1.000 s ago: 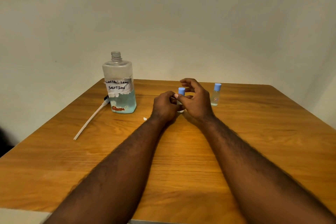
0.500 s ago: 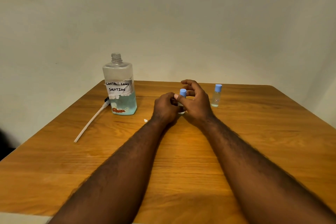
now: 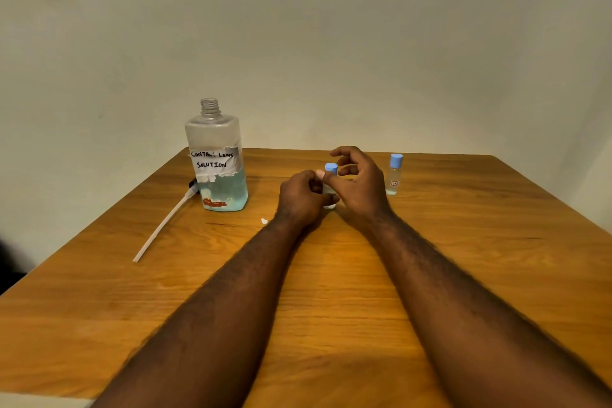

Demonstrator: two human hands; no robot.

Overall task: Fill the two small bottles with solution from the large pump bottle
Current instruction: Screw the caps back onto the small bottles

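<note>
Two small bottles and one big bottle (image 3: 217, 159) stand on a wooden table (image 3: 463, 275) pushed against a plain pale wall (image 3: 298, 43). The big bottle stands uncapped at the far left, clear with a taped label reading "contact lens solution", and is under half full of bluish liquid. Its pump (image 3: 162, 228) lies on the table just to its left, the white tube pointing toward me. A white scrap (image 3: 264, 221) lies near my left wrist. The small bottle (image 3: 331, 169) stands mid-table between my hands with its blue cap on and its clear body mostly hidden. My left hand (image 3: 299, 197) is curled round its body. My right hand (image 3: 357, 189) presses its thumb under the cap, the forefinger is lifted clear above it, and the other fingers are bent behind; I cannot tell whether those touch. The second small bottle (image 3: 394, 175), also blue-capped with a little liquid inside, stands free just right of my right hand.
</note>
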